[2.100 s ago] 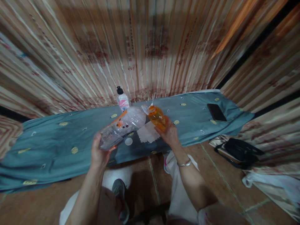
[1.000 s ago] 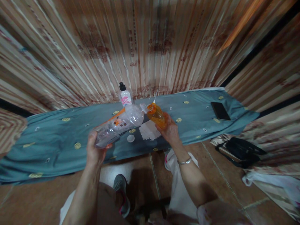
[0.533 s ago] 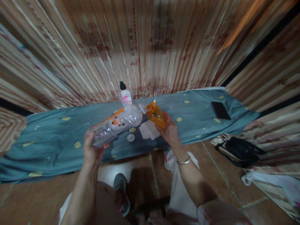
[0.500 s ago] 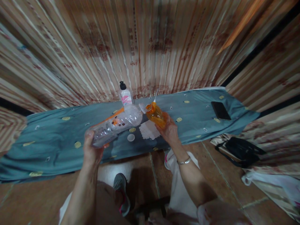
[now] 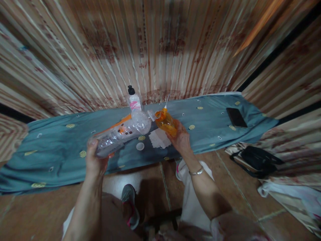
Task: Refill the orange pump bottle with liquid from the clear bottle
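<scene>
Two hands are at work above the blue-grey cloth [image 5: 57,147] that covers a long low surface. The left hand [image 5: 94,160] is closed around the base of a large clear plastic bottle [image 5: 122,132], fingers wrapped under it and thumb over its end; the bottle lies nearly level, its neck tipped toward the middle. The right hand [image 5: 180,139] grips a small orange bottle [image 5: 165,122] from below, fingers curled about its lower half, with a metal bracelet [image 5: 196,172] on the wrist. The orange bottle leans left so that its mouth meets the mouth of the clear bottle, the two touching or just beside each other; whether anything flows between them cannot be told.

Measured from the orange bottle: directly under it on the cloth lies a pale patch [image 5: 158,138], and just left of that a small white cap [image 5: 140,146]. Behind and to the left, near the striped curtain [image 5: 160,47], stands an upright white bottle with a black top [image 5: 133,100]. Well to the right, near the cloth's far end, lies a dark phone [image 5: 236,117]. Further right and lower, on the tiled floor, sits a black bag [image 5: 258,159]. Below, between the arms, a grey shoe [image 5: 130,206] shows.
</scene>
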Demonstrator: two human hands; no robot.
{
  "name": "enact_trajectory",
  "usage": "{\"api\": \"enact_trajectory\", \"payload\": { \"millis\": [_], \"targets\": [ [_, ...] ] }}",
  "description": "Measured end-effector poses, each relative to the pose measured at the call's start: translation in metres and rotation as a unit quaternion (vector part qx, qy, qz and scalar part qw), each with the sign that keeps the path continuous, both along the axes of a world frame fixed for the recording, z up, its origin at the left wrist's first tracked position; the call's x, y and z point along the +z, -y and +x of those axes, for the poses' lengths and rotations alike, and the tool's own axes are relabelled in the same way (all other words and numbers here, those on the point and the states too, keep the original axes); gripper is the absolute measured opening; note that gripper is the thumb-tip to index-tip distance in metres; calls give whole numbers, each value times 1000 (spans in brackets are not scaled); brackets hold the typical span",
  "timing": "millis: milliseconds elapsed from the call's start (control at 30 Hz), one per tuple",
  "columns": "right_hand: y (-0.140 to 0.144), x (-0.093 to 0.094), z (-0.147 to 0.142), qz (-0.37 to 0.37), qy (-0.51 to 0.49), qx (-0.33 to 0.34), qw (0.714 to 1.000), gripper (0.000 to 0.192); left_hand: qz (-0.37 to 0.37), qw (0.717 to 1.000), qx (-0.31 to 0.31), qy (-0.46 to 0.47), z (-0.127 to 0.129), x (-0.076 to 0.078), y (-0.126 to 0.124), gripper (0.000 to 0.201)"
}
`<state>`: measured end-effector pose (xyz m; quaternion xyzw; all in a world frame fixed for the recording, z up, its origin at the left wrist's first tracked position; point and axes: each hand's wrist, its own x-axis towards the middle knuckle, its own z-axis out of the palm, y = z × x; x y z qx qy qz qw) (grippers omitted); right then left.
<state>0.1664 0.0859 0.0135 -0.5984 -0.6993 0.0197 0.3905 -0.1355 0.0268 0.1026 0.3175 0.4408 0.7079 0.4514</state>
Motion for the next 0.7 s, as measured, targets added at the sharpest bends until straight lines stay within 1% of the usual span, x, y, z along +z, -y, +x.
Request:
{"api": "enact_trajectory", "payload": {
  "millis": [200,433,700],
  "targets": [
    [-1,-3,-3,14,-8,-13,1000,64,5,1000,11,8,-2,-1,0,52],
    [-2,-4,-2,13,-5,-3,1000,64,17,999,12,28,-1,0,1,55],
    [-1,-1,-4,-1,-9,-16,1000,64,-4,998,24,52,-3,-2,4,59]
  ]
}}
